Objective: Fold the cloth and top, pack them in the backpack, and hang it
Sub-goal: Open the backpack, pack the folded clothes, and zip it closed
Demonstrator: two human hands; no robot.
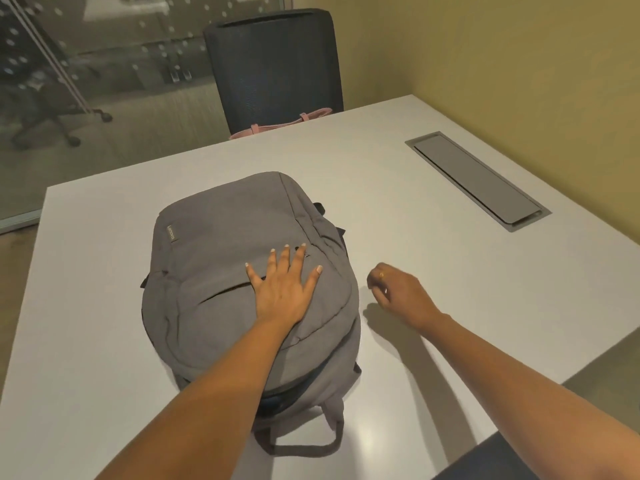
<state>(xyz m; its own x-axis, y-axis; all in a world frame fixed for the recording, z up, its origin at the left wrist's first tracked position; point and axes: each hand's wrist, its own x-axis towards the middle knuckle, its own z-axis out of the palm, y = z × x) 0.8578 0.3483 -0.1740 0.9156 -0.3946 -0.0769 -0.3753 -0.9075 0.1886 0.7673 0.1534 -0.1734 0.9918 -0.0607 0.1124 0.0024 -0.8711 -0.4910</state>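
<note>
- The grey backpack lay flat on the white table, with its carry handle at the end nearest the person.
- The left hand pressed flat on the backpack's front panel, fingers straight and spread, gripping nothing.
- The right hand hovered just right of the backpack, fingers loosely curled, with nothing visible in them.
- Neither cloth nor top showed; both were probably packed inside, so closing up seemed the step in hand.
- A dark gap beside the handle suggested an unfinished zip. The next move would call for closing it, then taking the handle to hang the backpack.
</note>
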